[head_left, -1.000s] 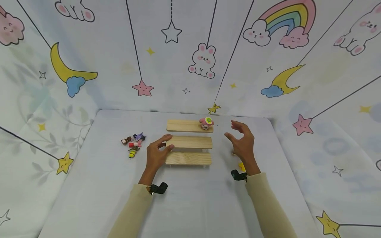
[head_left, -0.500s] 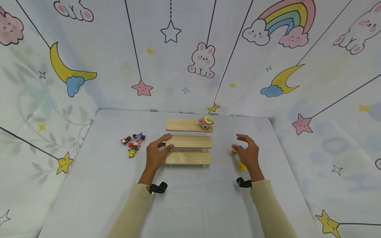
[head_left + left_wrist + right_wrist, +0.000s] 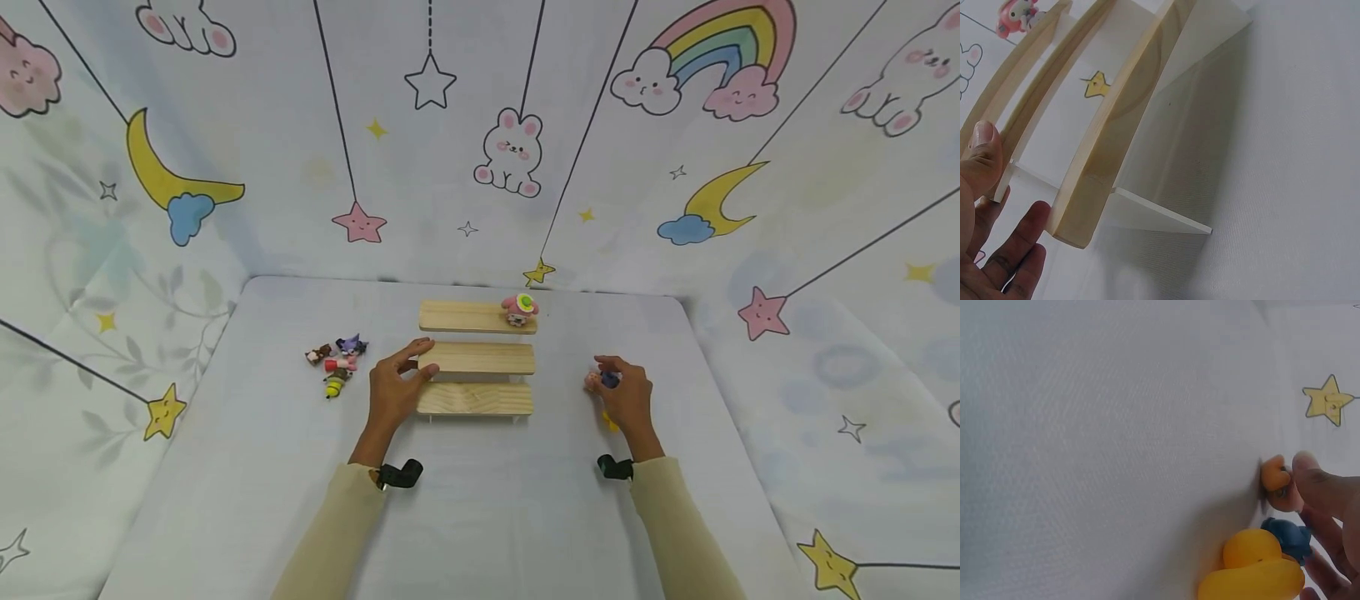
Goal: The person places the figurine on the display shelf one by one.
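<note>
My left hand (image 3: pixel 392 387) holds the left end of a three-step wooden display stand (image 3: pixel 480 358). In the left wrist view its thumb lies on the middle plank (image 3: pixel 1041 87), with fingers by the front plank (image 3: pixel 1100 169). My right hand (image 3: pixel 632 398) is over a small group of toy figures, its thumb and forefinger apart. An orange-and-pink figure (image 3: pixel 1279 482) lies by the thumb, and a dark blue figure (image 3: pixel 1288 537) sits below it, near the fingers. Closer to the wrist is a yellow rubber duck (image 3: pixel 1252 569). A pink figure (image 3: pixel 519 309) with a green-and-yellow top stands on the back plank's right end.
Several small figures (image 3: pixel 337 364) lie in a cluster on the white tabletop (image 3: pixel 465 517), left of the stand. A cloth wall (image 3: pixel 300 150) printed with stars, moons and rabbits rises behind the table. Clear supports (image 3: pixel 1160 212) carry the planks.
My right hand has come down and toward me, from beside the stand to the figures on the right, its fingers drawing closer together. The left hand stays on the stand.
</note>
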Tool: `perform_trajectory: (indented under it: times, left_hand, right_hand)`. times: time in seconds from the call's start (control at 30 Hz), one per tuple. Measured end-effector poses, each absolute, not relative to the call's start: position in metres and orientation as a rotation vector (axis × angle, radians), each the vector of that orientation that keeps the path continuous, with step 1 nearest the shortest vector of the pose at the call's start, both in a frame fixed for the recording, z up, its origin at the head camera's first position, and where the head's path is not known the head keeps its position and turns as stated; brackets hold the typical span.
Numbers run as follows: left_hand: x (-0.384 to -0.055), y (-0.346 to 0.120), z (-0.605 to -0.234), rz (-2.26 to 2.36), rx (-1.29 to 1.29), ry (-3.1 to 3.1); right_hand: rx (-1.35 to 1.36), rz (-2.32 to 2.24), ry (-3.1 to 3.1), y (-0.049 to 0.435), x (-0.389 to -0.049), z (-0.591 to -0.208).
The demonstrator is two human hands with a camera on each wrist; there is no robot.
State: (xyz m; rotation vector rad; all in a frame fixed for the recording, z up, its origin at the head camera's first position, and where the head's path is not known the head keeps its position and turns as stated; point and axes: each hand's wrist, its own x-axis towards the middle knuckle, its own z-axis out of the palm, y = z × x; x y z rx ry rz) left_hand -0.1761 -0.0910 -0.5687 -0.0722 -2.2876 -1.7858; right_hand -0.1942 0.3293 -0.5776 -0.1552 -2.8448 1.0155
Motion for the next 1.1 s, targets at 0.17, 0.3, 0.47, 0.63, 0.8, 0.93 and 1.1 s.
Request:
perform_trajectory:
  times: [0.17,0.3,0.47,0.63,0.8,0.93,1.1]
  left_hand:
    - [-0.176,-0.090,-0.570,-1.780,-0.065,-2.296]
    - [-0.176,-0.090,-0.570,-1.783,-0.069,-2.291]
    - [-0.176,-0.091,-0.569,-1.784,-0.063,-2.292]
    - [-0.177,-0.091,-0.570,-1.773,-0.055,-2.304]
    - [-0.177,-0.091,-0.570,-1.770,-0.047,-2.311]
    - [-0.176,-0.091,-0.570,-1.768,-0.038,-2.318]
    - [-0.176,-0.091,-0.569,-1.767,-0.030,-2.323]
  right_hand:
    - [-0.163,0.978,-2.859,0.331,-0.194,-0.582]
    - [-0.127,0.929,-2.872,0.330,-0.193,-0.582]
    - [-0.068,0.885,-2.866,0.326,-0.192,-0.579]
    - [-0.016,0.848,-2.831,0.323,-0.191,-0.580]
    - [0.015,0.871,-2.768,0.319,-0.190,-0.583]
    - [0.065,0.949,-2.674,0.311,-0.189,-0.578]
    - [0.118,1.072,-2.555,0.295,-0.187,-0.561]
